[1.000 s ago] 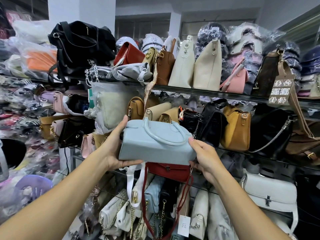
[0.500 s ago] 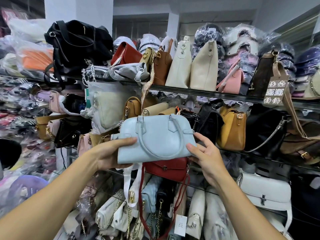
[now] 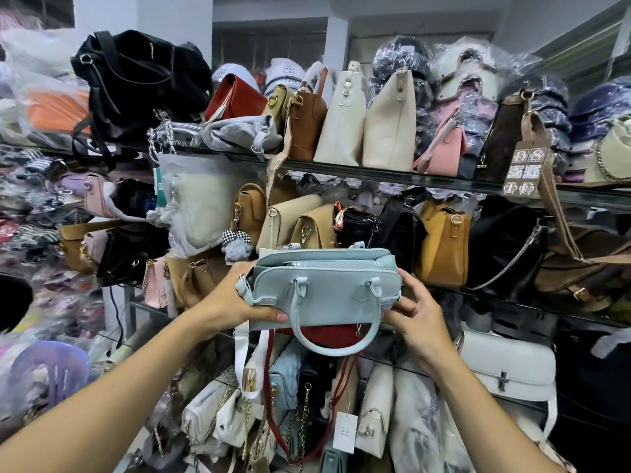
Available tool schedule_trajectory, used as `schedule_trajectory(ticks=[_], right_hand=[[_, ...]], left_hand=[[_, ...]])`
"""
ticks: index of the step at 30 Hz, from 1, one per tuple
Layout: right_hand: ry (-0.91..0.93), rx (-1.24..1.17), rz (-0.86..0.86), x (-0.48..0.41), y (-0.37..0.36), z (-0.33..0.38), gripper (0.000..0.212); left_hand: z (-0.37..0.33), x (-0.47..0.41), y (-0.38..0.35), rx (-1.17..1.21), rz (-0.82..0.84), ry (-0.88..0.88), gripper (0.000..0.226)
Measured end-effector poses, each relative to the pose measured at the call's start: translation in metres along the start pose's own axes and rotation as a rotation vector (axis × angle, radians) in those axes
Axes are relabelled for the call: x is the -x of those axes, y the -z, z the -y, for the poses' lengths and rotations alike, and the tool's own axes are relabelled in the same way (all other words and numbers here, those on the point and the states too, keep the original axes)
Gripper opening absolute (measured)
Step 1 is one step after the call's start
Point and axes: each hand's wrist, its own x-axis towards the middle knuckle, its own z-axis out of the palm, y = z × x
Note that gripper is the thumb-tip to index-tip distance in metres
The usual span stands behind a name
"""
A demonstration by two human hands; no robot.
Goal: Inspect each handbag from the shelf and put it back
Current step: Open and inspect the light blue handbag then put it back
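A pale blue bag (image 3: 324, 295) is held in the air in front of the front edge of the middle shelf (image 3: 505, 297), level with that edge and covering part of it. It is tipped so that its zipped top (image 3: 327, 264) faces up and towards the camera. Its front handle (image 3: 336, 348) hangs down in a loop below the body.

The left hand (image 3: 232, 302) grips the bag's left end. Its thumb (image 3: 269, 315) lies flat across the lower left corner of the front, and the other fingers are hidden behind the bag, so whether they are spread or together cannot be told. The right hand (image 3: 416, 312) grips the right end. Its fingers (image 3: 392, 315) are curled together under the lower right corner, and the thumb reaches up along the end, pinching the bag between them. The bag thus spans the gap between the two hands, touching both.

Just behind the loop of the handle sits a red bag (image 3: 327, 334). On the middle shelf behind the blue bag stand tan bags (image 3: 314, 227), with a mustard bag (image 3: 442, 247) to the right. The top shelf (image 3: 375, 174) carries two cream bags (image 3: 389, 128) upright side by side.
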Motion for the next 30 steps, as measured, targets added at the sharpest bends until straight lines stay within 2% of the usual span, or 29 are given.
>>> schedule_trajectory(ticks=[4,8,10,15,24,27,30], right_hand=[[-0.024,0.048,-0.053,0.001,0.019,-0.007,0.079],[-0.054,0.154,-0.085,0.003,0.046,-0.019,0.066],[-0.057,0.244,-0.093,0.006,0.062,-0.027,0.061],[-0.11,0.455,-0.124,0.018,0.103,-0.05,0.062],[-0.236,0.671,-0.202,0.018,0.16,-0.083,0.05],[-0.275,0.718,-0.21,0.009,0.167,-0.094,0.048],[-0.303,0.759,-0.247,-0.002,0.173,-0.101,0.049]], left_hand=[[0.02,-0.013,-0.018,-0.206,-0.11,-0.036,0.084],[0.023,-0.018,-0.052,-0.186,-0.234,0.008,0.08],[0.025,-0.022,-0.072,-0.215,-0.232,-0.008,0.082],[0.043,-0.031,-0.123,-0.304,-0.104,0.08,0.083],[0.07,-0.072,-0.187,-0.355,0.096,0.111,0.071],[0.085,-0.092,-0.2,-0.436,0.176,0.14,0.069],[0.096,-0.117,-0.211,-0.564,0.239,0.095,0.066]])
